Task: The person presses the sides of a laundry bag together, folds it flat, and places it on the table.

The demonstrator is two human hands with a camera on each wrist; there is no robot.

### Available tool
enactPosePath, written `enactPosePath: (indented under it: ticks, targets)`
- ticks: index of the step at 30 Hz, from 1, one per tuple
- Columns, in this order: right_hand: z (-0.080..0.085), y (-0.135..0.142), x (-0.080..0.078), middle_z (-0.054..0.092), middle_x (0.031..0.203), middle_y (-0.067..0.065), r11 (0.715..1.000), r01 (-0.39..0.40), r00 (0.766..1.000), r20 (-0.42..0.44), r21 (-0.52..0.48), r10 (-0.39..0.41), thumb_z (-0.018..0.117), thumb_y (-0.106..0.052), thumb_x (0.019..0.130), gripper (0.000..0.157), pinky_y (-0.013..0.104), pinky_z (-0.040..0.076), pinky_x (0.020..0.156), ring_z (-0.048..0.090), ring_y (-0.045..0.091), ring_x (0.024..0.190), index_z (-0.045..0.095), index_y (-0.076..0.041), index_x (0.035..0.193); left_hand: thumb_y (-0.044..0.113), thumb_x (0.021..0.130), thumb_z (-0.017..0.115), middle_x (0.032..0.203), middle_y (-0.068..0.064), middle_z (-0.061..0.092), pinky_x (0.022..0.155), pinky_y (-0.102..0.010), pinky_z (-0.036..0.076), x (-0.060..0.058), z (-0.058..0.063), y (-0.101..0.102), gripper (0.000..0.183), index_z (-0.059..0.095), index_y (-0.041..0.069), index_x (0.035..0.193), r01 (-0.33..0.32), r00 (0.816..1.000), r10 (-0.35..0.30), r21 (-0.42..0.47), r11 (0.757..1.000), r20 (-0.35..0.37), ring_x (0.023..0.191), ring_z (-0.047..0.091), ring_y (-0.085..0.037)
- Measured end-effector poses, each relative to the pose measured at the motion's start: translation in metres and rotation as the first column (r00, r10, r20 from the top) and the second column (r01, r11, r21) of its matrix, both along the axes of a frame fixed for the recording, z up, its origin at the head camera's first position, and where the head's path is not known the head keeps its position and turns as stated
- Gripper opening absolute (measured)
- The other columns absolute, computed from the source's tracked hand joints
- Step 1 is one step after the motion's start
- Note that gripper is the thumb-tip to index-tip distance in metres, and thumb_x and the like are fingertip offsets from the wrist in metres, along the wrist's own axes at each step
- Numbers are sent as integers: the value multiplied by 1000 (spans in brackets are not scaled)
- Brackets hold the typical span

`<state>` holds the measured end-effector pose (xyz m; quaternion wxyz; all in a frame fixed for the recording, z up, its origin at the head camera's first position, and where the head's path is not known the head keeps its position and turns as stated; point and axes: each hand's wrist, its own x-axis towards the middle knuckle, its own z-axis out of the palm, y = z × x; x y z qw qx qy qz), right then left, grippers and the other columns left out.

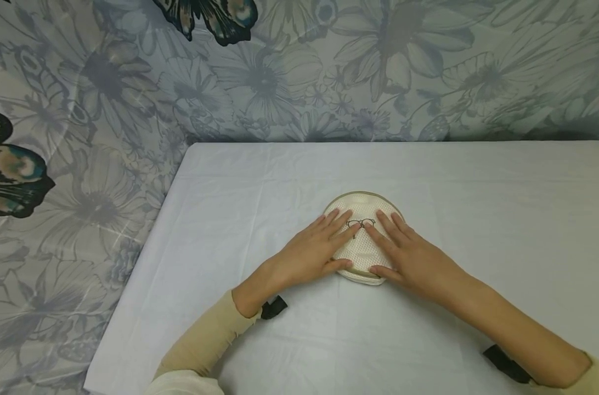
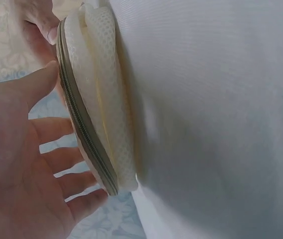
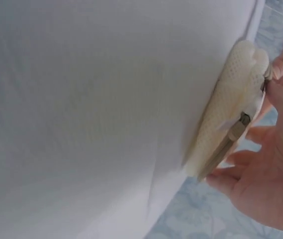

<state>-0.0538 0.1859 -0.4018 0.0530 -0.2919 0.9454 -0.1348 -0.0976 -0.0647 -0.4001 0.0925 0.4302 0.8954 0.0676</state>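
Observation:
A round cream mesh laundry bag [image 1: 363,255], squashed fairly flat, lies on the white-covered table. Its top bears a small dark line drawing like a pair of glasses. My left hand [image 1: 313,253] rests on the bag's left part with its fingers spread, and my right hand [image 1: 418,258] lies the same way on the right part. Both thumbs touch near the front rim. From the left wrist view, a tan zipper [image 2: 86,119] runs round the bag's upper edge above the mesh side. The zipper's pull end [image 3: 238,128] shows in the right wrist view.
The white tablecloth [image 1: 502,219] spreads widely around the bag, with the table's left edge sloping down at the left. Behind and beside it hangs a grey floral cloth [image 1: 265,82] with butterfly prints. Black straps [image 1: 273,307] show at the wrists.

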Motion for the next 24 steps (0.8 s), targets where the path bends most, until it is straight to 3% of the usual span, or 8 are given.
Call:
enactPosePath:
  ticks: [15, 24]
  targets:
    - [9, 7, -2, 16, 163, 21, 998, 27, 1000, -7, -51, -27, 61, -50, 96, 82, 61, 21, 115, 18, 49, 145, 25, -11, 158, 51, 99, 54, 164, -12, 18, 120, -45, 21, -1, 7, -5, 72, 30, 16, 157, -82, 996, 83, 46, 996, -21, 150, 17, -35]
    - [11, 17, -3, 21, 161, 21, 996, 51, 998, -43, -67, -54, 63, -47, 95, 82, 66, 20, 113, 21, 52, 143, 26, -11, 158, 52, 98, 55, 164, -12, 21, 118, -47, 26, -5, 7, -14, 71, 34, 15, 156, -126, 988, 130, 56, 990, -80, 149, 21, -37]
